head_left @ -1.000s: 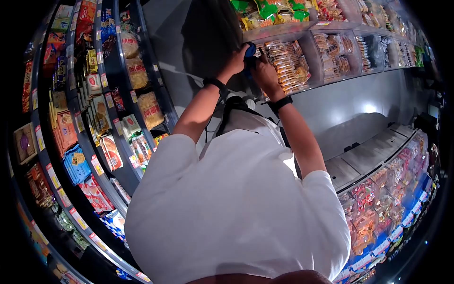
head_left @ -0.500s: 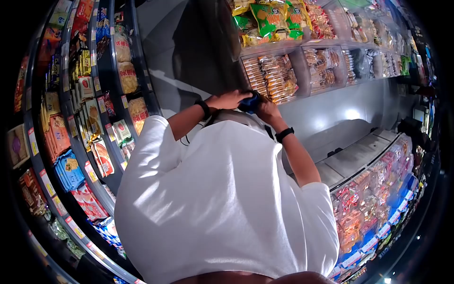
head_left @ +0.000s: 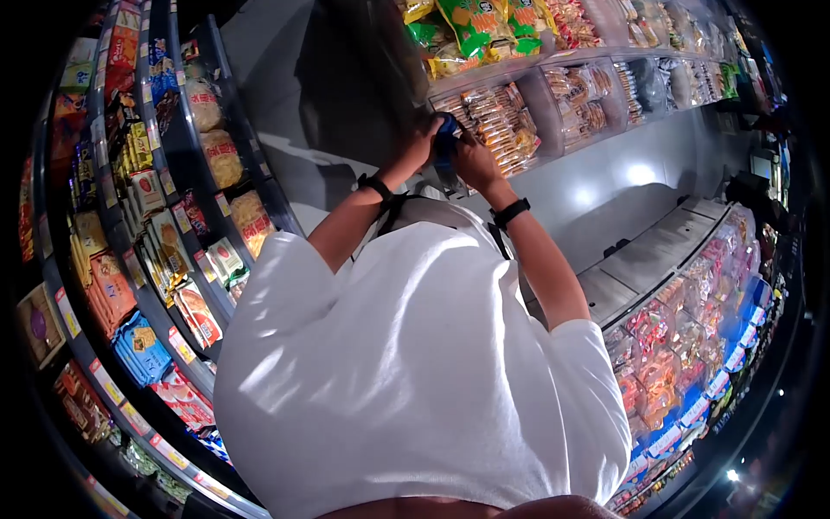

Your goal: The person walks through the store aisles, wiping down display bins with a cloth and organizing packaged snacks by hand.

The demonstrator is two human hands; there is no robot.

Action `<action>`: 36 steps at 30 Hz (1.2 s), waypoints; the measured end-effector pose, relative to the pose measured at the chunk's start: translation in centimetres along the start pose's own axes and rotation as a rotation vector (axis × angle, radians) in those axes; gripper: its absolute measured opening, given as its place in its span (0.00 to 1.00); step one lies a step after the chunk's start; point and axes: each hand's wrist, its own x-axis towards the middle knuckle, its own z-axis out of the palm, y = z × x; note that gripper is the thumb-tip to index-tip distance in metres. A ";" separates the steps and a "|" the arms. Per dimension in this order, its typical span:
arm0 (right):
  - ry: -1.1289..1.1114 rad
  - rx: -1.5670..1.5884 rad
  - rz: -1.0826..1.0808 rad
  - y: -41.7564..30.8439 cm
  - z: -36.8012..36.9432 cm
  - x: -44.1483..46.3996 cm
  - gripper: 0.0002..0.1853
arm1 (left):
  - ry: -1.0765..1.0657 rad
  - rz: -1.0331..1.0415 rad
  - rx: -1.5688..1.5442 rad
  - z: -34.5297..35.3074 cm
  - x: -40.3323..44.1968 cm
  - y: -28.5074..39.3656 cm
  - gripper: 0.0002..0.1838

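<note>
Both of my hands meet near the corner of the clear snack bins, in front of my body. My left hand is closed on a dark blue item, gripping its left side. Just right of it, my right hand has its fingers bent against the same item. What the item is cannot be made out. Rows of small wrapped snacks lie in the bin right beyond my right hand. A black band is on each wrist.
Shelves of packaged biscuits curve along the left. Green and yellow snack bags fill an upper bin ahead. On the right are a grey metal ledge and bins of small colourful packets. Grey floor shows ahead left.
Since half a second ago, both hands have moved forward and up from near my waist to the bin corner, with the blue item between them. The view has shifted slightly.
</note>
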 end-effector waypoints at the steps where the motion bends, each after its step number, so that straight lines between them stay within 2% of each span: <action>1: 0.000 -0.006 -0.042 0.7 0.4 -1.0 0.10 | -0.181 -0.031 0.008 0.6 -1.1 -0.3 0.20; 4: -0.071 -0.127 -0.059 1.9 1.2 -4.8 0.10 | -0.156 0.279 -0.155 1.4 -3.5 0.6 0.22; 6: -0.027 -0.192 -0.129 2.8 2.3 -7.1 0.09 | -0.376 0.284 -0.112 -0.7 -4.7 2.4 0.24; 7: -0.240 -0.009 0.136 2.2 1.6 -7.6 0.12 | -0.540 0.212 -0.120 -2.0 -4.6 3.3 0.26; 8: -0.247 -0.012 0.137 2.1 0.7 -7.7 0.12 | -0.704 0.142 -0.127 -3.1 -4.2 4.1 0.28; 9: -0.254 0.070 0.053 2.1 -0.4 -7.9 0.13 | -0.707 0.140 -0.131 -2.9 -4.2 3.8 0.28; 11: -0.189 0.294 -0.055 2.7 -1.2 -7.8 0.19 | -0.419 -0.075 -0.536 -2.3 -4.7 3.4 0.31; 12: -0.254 0.382 0.085 2.4 -1.9 -7.2 0.20 | -0.332 -0.205 -0.635 -2.9 -4.9 3.3 0.33; 14: -0.253 0.731 0.299 1.1 -3.2 -5.8 0.27 | -0.383 -0.543 -0.981 -3.1 -4.6 2.4 0.34; 15: -0.264 0.730 0.292 0.0 -3.5 -4.8 0.27 | -0.413 -0.627 -1.121 -7.0 -3.0 4.6 0.34; 16: -0.161 0.943 0.440 -1.4 -3.4 -4.0 0.30 | -0.401 -0.637 -1.122 -7.5 -2.7 4.9 0.34; 17: -0.055 1.151 0.592 -2.1 -3.4 -3.8 0.34 | -0.532 -0.612 -1.105 -7.7 -2.5 4.9 0.35; 18: -0.074 1.151 0.586 -1.7 -3.1 -3.6 0.34 | -0.659 -0.584 -1.086 -7.9 -2.6 5.0 0.35; 19: -0.160 1.136 0.432 -1.1 -2.6 -2.8 0.35 | -0.711 -0.590 -0.931 -8.1 -2.5 5.1 0.36; 20: -0.240 1.118 0.274 -0.7 -2.2 -1.9 0.37 | -0.694 -0.593 -0.923 -8.4 -2.3 5.2 0.36; 22: -0.222 1.124 0.218 1.5 -1.6 -0.7 0.35 | -0.602 -0.593 -0.933 -8.5 -1.6 5.6 0.34; 24: -0.091 1.017 0.130 4.9 -0.8 0.3 0.33 | -0.466 -0.565 -1.015 -6.0 -2.0 4.0 0.29; 25: 0.011 1.031 0.258 4.8 -2.5 1.0 0.32 | -0.393 -0.464 -0.926 -5.4 -1.3 2.8 0.27; 26: 0.124 0.784 0.269 7.5 -1.9 2.1 0.30 | -0.321 -0.365 -0.833 -4.6 -0.3 1.1 0.24; 27: 0.275 0.741 0.386 8.0 -2.5 3.0 0.27 | -0.143 -0.414 -0.829 -1.7 -0.8 -1.3 0.28; 28: 0.431 0.697 0.502 7.7 -3.5 4.1 0.24 | -0.130 -0.418 -0.820 -1.3 -0.2 -1.3 0.28; 29: 0.428 0.703 0.495 7.3 -4.1 5.0 0.24 | -0.154 -0.588 -0.682 -0.6 0.5 -1.0 0.32; 30: 0.284 0.918 0.618 6.1 -4.9 5.8 0.22 | -0.182 -0.757 -0.539 -0.1 0.9 -0.7 0.35; 31: 0.134 1.127 0.734 5.8 -5.3 6.4 0.20 | -0.140 -0.630 -0.397 1.6 1.0 -1.1 0.40; 32: 0.020 1.126 0.569 8.5 -1.5 7.7 0.15 | -0.087 -0.514 -0.242 3.3 1.1 -1.4 0.46; 33: -0.126 1.184 0.530 6.5 -1.4 8.1 0.12 | -0.003 -0.446 -0.649 2.7 2.0 0.7 0.44; 34: -0.102 1.267 0.255 5.7 0.7 8.5 0.13 | 0.045 -0.407 -0.848 2.2 2.3 1.7 0.44; 35: -0.113 1.207 0.178 5.9 1.8 9.2 0.13 | 0.086 -0.364 -1.049 1.7 2.6 2.8 0.43; 36: -0.125 1.146 0.102 5.7 2.0 9.6 0.14 | 0.073 -0.352 -0.915 1.7 2.5 3.0 0.39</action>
